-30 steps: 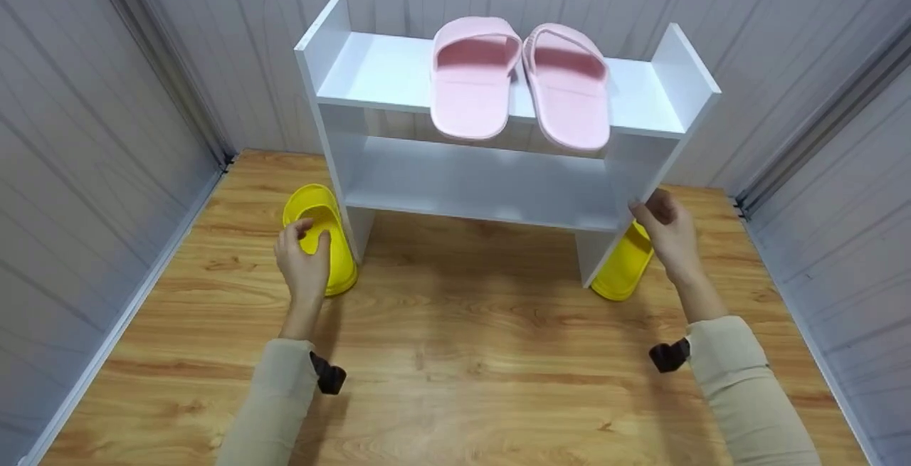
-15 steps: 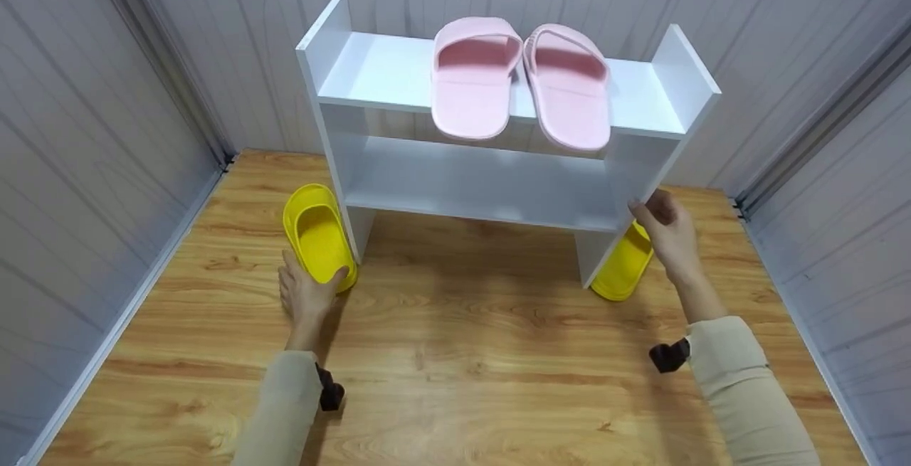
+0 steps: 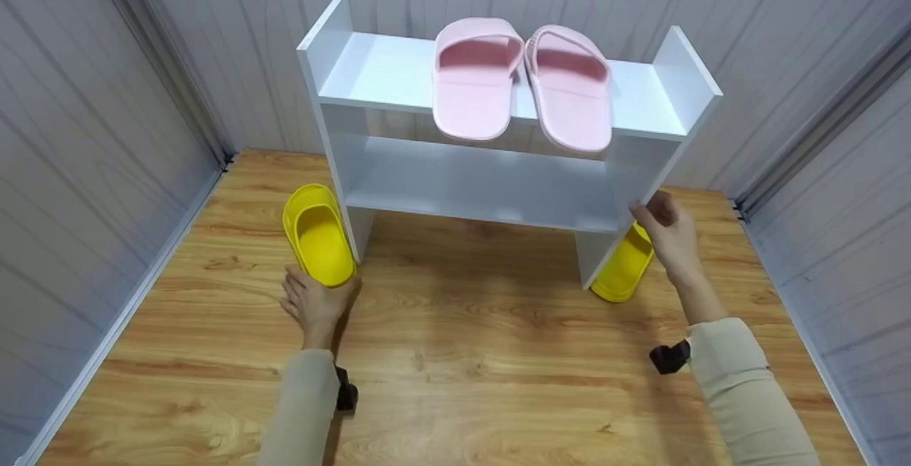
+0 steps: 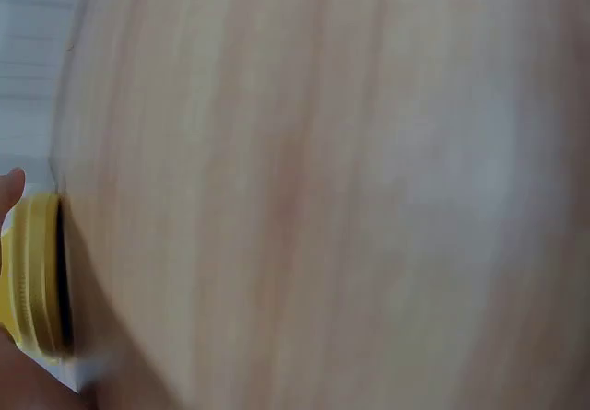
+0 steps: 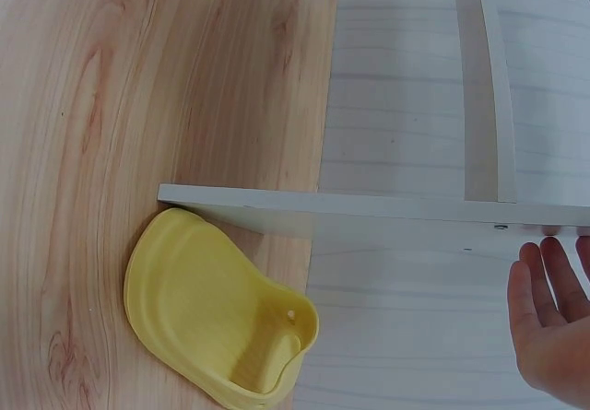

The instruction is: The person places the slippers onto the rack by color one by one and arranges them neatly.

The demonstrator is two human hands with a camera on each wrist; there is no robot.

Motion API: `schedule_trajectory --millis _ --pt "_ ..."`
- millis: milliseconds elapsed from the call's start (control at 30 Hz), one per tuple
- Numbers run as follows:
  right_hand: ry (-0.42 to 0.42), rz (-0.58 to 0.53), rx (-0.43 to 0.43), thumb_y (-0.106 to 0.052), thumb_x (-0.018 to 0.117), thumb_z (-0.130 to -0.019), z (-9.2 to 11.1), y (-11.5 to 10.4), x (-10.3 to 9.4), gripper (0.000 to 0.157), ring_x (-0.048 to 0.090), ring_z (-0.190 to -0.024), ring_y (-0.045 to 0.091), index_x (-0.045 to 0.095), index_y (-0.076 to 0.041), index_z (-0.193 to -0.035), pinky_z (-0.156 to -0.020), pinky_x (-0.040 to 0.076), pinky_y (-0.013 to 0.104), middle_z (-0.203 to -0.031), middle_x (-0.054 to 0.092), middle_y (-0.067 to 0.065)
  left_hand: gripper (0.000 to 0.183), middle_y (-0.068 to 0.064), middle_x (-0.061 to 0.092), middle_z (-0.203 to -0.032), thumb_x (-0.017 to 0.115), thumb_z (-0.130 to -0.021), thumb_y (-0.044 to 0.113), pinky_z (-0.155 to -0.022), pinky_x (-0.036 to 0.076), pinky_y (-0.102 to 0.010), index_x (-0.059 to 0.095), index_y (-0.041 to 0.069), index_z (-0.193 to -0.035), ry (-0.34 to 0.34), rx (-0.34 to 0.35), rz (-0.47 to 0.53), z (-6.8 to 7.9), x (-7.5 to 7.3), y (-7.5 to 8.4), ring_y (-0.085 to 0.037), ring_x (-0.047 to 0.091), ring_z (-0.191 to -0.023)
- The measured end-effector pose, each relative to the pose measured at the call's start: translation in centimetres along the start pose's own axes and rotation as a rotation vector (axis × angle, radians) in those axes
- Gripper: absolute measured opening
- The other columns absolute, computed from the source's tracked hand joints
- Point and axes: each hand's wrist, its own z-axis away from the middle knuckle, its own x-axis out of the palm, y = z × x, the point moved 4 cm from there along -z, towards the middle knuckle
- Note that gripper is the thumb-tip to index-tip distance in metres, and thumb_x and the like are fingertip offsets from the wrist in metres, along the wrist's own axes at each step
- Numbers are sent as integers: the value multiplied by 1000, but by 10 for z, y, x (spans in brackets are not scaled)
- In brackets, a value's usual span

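My left hand (image 3: 317,304) grips the heel end of a yellow slipper (image 3: 324,249), thumb on one side and fingers on the other. That slipper stands beside the left panel of a white shoe rack (image 3: 470,178), toe toward the wall. In the left wrist view only part of the yellow slipper (image 4: 37,276) shows at the left edge. My right hand (image 3: 669,235) is at the rack's right side panel, its fingertips at the outer face and holding nothing. Below it a second yellow slipper (image 3: 623,267) leans against the panel's foot, also seen as a yellow slipper (image 5: 207,309) in the right wrist view.
Two pink slippers (image 3: 475,99) lie on the rack's top shelf, their heels jutting past its front edge. Panelled walls (image 3: 71,167) close in the wooden floor (image 3: 462,366) at the left, back and right.
My left hand has drawn back from above the left yellow slipper's opening to its heel and taken hold there. The right hand has stayed at the rack panel.
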Motion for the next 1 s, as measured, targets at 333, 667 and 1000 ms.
schedule_trajectory --millis 333,667,1000 --pt "4 9 -5 -26 57 -86 -1 1 -1 45 51 -94 16 48 4 -118 -77 42 21 -104 53 9 122 -28 -9 -140 67 -66 54 -93 -21 -48 -14 -8 -134 26 -40 -52 2 9 4 -33 -15 -128" --pt "-13 -2 12 -24 55 -87 1 -3 0 44 50 -95 15 46 4 -120 -79 41 21 -106 52 10 118 -30 -3 -139 68 -65 54 -95 -19 -50 -1 -10 -135 102 -32 -78 2 12 5 -35 -9 -128" --pt "-4 -12 2 -25 57 -86 -1 1 0 44 50 -95 16 47 3 -118 -78 42 21 -105 53 10 116 -31 -2 -139 68 -64 56 -96 -17 -50 5 -11 -135 126 -61 -104 0 12 4 -35 -8 -128"
